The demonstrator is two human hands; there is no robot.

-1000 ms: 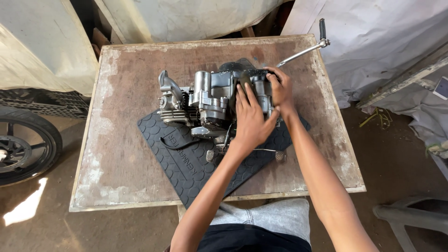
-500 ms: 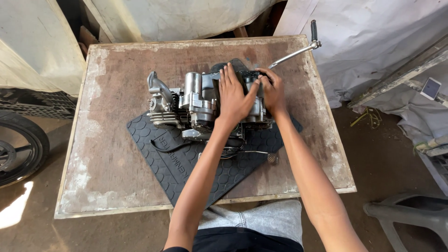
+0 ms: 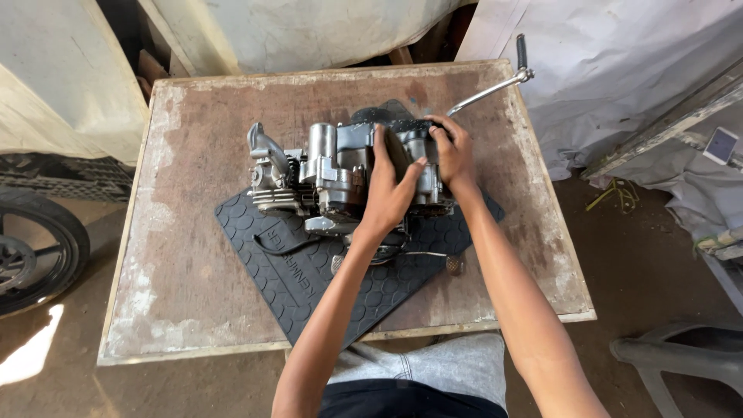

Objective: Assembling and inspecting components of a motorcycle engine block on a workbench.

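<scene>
Engine [image 3: 333, 174] sits on the black rubber mat [image 3: 309, 271], mid-table [image 3: 193, 255], long axis running left-right. Both hands are on its right end — left hand [image 3: 389, 190] flat, fingers spread over the dark side cover [image 3: 402, 151], right hand [image 3: 451, 151] curled over the cover's far edge beside the kick lever [image 3: 487, 89]. Forearms reach straight in from below.

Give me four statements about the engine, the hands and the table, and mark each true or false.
1. Both hands, left hand and right hand, rest on the engine. True.
2. The engine sits on a black rubber mat. True.
3. The mat lies on the floor. False: it lies on the wooden table.
4. A wheel stands on the table. False: it stands on the ground beside it.
</scene>
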